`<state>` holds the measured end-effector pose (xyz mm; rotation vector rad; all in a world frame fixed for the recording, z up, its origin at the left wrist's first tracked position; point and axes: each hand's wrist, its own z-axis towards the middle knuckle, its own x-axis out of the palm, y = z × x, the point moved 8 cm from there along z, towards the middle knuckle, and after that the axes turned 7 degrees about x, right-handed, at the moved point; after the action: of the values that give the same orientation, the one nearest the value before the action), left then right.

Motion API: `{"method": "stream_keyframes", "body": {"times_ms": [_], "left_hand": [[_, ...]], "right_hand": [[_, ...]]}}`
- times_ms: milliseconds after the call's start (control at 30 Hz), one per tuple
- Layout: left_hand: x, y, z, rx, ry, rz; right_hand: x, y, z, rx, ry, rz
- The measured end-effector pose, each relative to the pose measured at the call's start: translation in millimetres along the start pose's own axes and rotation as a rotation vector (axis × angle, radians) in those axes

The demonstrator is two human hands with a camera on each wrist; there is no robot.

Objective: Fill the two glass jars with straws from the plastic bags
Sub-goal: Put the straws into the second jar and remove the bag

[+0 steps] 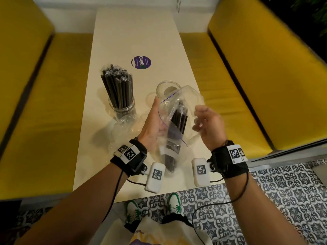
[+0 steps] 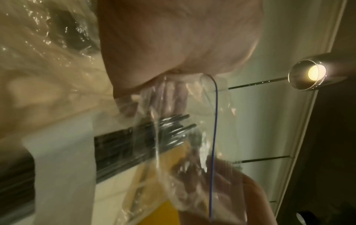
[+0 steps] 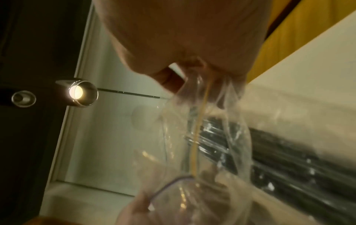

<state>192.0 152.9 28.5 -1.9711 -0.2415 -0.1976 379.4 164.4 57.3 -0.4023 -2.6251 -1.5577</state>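
A person stands at the near end of a long cream table (image 1: 134, 32), both hands raised above it and holding a clear plastic bag (image 1: 178, 106) between them. The left hand (image 1: 152, 124) grips the bag's left edge, fingers extended up along it and thumb pressed against the plastic. The right hand (image 1: 208, 124) pinches the bag's right edge, fingers curled around the film. Together they hold the mouth of the bag spread open, the blue zip line (image 2: 213, 137) running across the gap between the two hands.

Inside the bag lies a bundle of black straws (image 1: 177, 124). Its long axis runs from near the wrists, close to the person, up and away toward the fingertips, tilted slightly right. The far ends of the straws point toward the open mouth of the bag.

Just beyond the fingertips of the left hand stands an empty glass jar (image 1: 166, 89), upright, partly hidden behind the bag. Farther left of the left hand stands a second glass jar (image 1: 122, 106) packed with black straws standing upright and leaning a little leftward. A crumpled empty plastic bag (image 1: 123, 128) lies at its base, just left of the left hand.

Beyond both jars a round purple sticker (image 1: 141, 62) lies on the table. Yellow bench seats (image 1: 247, 85) flank the table.
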Motion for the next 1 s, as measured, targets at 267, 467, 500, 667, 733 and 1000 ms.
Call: {"method": "stream_keyframes", "body": {"times_ms": [267, 467, 500, 667, 733, 1000], "left_hand": [[-11, 0, 4, 0.055, -0.147, 0.093], [-10, -1, 1, 0.052, -0.161, 0.017], [-8, 0, 2, 0.043, -0.148, -0.008], [6, -5, 4, 0.020, -0.064, -0.061], [5, -11, 10, 0.074, -0.064, 0.009], [5, -26, 15, 0.171, -0.061, 0.100]], "right_hand": [[23, 3, -22, -0.323, 0.236, -0.448], [29, -17, -28, -0.216, 0.350, -0.792], [29, -18, -24, -0.218, 0.321, -0.832], [18, -9, -7, -0.388, 0.069, -0.815], [12, -4, -4, -0.412, 0.028, -0.749], [8, 6, -5, -0.446, 0.086, -0.638]]}}
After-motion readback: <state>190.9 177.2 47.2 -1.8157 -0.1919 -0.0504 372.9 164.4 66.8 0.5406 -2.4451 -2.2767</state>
